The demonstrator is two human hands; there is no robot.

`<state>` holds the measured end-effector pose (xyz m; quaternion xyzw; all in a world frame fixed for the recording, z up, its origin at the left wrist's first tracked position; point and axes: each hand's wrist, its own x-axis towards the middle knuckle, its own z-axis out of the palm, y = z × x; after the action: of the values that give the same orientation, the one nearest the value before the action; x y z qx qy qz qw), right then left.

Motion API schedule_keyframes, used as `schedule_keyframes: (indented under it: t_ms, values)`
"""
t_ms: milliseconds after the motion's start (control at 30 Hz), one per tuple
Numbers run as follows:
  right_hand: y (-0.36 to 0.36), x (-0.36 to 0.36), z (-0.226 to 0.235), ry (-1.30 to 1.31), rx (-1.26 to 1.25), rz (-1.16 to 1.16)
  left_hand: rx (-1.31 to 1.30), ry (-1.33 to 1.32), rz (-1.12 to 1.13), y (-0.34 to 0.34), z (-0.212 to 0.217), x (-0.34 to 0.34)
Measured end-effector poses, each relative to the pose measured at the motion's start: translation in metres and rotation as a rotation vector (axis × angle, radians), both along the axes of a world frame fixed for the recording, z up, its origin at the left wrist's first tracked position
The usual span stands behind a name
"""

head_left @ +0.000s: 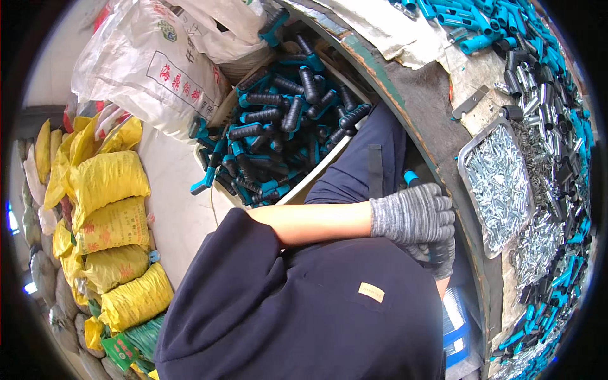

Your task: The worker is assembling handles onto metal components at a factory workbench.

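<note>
Teal handle [412, 178] prob. gripped by L hand [413, 214]; R hand [437, 256] beneath, fingers curled, grip unclear.

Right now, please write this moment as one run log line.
left hand: gloved, over right hand | right hand: gloved, grip hidden | teal-black handle: beside hands | tray of metal parts: on bench

White bin [320, 166] at the upper middle, heaped with black-and-teal ribbed handles [278, 117]; behind it, white woven sacks [149, 66], and down the left side a stack of yellow sacks [107, 209] on a pale floor [174, 196]. On the worktop [437, 107] to the right: a metal tray [467, 166] full of small silvery pins [500, 183], with loose black and teal parts [557, 114] scattered beyond it. A cluster of teal tubes [468, 19] lies at the top right.
</note>
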<state>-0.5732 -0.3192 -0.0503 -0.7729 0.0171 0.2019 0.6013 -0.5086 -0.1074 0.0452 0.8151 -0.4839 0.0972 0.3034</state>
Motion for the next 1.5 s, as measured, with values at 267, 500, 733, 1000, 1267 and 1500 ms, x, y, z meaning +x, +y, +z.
schedule_keyframes:
  t_ms: [267,500,733,1000,1267,1500]
  values:
    - [0.057,0.043,0.074,0.436,0.874,0.308,-0.338,0.397,0.667,0.103,0.059,-0.007]
    - [0.038,0.045,0.061,0.308,0.576,0.089,-0.286,0.294,1.216,0.206,0.102,-0.021]
    - [0.027,0.046,0.042,0.338,0.627,0.181,0.226,0.388,1.56,0.245,0.001,-0.054]
    - [-0.008,0.032,0.037,0.203,0.521,0.007,0.952,0.984,1.404,0.246,-0.03,-0.041]
    - [-0.053,0.026,0.124,0.025,0.481,0.156,0.245,0.384,0.746,0.009,0.069,0.18]
    - [-0.087,0.017,0.124,-0.352,0.011,-0.734,0.556,0.246,0.683,-0.153,0.047,0.344]
